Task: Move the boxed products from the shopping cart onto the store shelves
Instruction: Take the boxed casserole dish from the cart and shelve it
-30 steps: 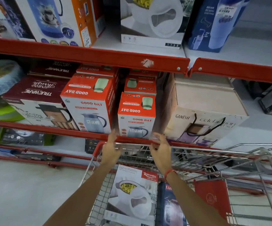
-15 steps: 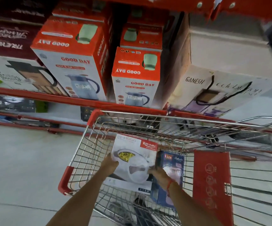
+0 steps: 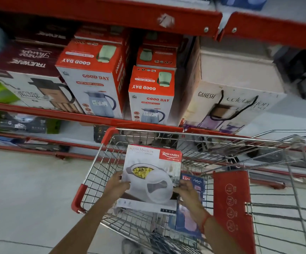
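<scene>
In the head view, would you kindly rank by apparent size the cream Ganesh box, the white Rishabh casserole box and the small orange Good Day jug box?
1. Cream Ganesh box, clearly the largest.
2. White Rishabh casserole box, held between both hands; it is nearer the camera, so possibly flattered.
3. Small orange Good Day jug box.

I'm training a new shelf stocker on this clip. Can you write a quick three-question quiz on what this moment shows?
1. True or false: both hands hold the white Rishabh box by its sides.
2. Which box stands in the shopping cart just right of the held one? A) an orange Good Day box B) the blue Liza box C) the Ganesh box
3. Fill in: on the middle shelf, the smaller Good Day box stands directly left of the ____ box.

Key:
1. True: the left hand and right hand press opposite sides.
2. B, the blue Liza box.
3. Ganesh.
</scene>
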`<state>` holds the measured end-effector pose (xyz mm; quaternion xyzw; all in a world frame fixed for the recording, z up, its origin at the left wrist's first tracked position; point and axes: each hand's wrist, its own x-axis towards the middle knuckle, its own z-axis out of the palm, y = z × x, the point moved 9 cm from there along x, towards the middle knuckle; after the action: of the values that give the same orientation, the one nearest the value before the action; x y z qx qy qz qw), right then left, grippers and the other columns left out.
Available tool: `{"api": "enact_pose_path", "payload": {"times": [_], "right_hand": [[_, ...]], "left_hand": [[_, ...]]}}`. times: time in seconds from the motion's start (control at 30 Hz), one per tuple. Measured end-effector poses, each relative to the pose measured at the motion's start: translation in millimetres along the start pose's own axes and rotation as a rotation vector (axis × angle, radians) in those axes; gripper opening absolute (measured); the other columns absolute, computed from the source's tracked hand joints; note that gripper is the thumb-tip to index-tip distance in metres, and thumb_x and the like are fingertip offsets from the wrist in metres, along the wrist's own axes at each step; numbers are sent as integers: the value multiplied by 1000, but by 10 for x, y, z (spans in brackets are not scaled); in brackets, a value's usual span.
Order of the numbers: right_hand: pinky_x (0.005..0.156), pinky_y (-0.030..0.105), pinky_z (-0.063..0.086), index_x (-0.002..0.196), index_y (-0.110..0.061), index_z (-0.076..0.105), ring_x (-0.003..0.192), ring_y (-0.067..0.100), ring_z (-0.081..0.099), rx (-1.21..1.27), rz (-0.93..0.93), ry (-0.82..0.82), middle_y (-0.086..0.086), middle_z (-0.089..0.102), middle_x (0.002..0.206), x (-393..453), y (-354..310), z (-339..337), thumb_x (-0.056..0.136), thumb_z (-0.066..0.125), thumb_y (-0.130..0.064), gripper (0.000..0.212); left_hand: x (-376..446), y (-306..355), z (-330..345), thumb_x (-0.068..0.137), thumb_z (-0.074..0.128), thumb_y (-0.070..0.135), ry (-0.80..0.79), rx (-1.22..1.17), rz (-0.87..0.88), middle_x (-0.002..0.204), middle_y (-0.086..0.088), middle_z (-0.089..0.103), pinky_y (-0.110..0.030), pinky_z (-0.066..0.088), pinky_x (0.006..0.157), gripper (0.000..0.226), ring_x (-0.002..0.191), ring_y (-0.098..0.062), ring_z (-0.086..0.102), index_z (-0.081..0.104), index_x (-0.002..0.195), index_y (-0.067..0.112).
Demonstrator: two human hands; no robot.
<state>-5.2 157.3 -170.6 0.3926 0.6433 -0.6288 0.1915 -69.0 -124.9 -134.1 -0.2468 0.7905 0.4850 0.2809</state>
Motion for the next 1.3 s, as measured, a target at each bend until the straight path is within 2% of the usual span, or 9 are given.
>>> {"api": "enact_pose_path", "payload": {"times": [0.1,0.23,0.4,0.53,0.7,0.87,1.0,1.17,1.3], "right_hand": [[74,32,49,94,-28,54,97,19,59,17,-158,0,1,61,110,-351,-218,-61,80,70,-4,31],[82,40,51,112,-14,54,106,26,57,29,-348,7,4,55,116,-866,-615,-101,84,67,-3,33],[85,34,51,117,-21,53,99,8,58,12,-610,47,-10,55,112,-1441,-1369,-138,84,69,-9,39],[95,32,45,117,-36,49,108,9,54,-52,-857,92,-18,54,118,-1828,-2091,-185,87,67,-19,38],[85,20,49,112,-43,51,111,5,55,-5,-1123,107,-21,56,122,-2271,-3058,-271,88,65,-21,36],[74,5,49,121,-29,52,112,6,58,67,-1334,181,-12,60,123,-2598,-3957,-390,87,66,-13,40],[90,35,53,120,-26,53,112,15,60,128,-1392,203,-16,60,118,-2659,-4542,-450,86,66,-12,38],[68,4,46,101,-46,50,92,-13,57,119,-1442,229,-36,52,103,-2547,-5088,-438,87,65,-12,40],[65,-6,43,121,-20,50,101,9,56,127,-1407,251,-11,56,115,-2195,-5335,-385,85,66,-6,42]], "left_hand": [[-288,198,-126,65,65,6,-2,-31,131,88,10,66,-40,57,77,43,87,-21,65,60,96,34],[-624,507,-362,54,65,14,3,-125,295,100,-6,73,-57,55,85,48,95,-30,69,64,100,24],[-1045,1063,-736,70,70,5,87,-234,510,96,14,73,-36,56,85,43,94,-10,69,63,97,38],[-1396,1674,-1050,79,65,-8,150,-331,694,99,17,63,-9,53,64,44,92,-4,62,54,110,21],[-1911,2547,-1432,83,66,3,253,-361,941,105,18,58,-17,46,83,46,95,3,56,50,120,25],[-2132,3394,-1734,83,64,-2,267,-460,1116,102,28,56,-1,49,64,47,85,18,58,50,120,26],[-2119,4000,-1922,84,62,-2,283,-458,1197,101,28,55,5,44,64,52,83,24,56,49,129,20],[-1993,4533,-1947,84,62,2,287,-443,1228,125,9,60,-3,47,79,52,114,-8,57,48,133,13],[-1744,4738,-1910,85,64,7,288,-434,1211,145,-9,48,-25,39,100,59,136,-21,43,42,140,9]]}}
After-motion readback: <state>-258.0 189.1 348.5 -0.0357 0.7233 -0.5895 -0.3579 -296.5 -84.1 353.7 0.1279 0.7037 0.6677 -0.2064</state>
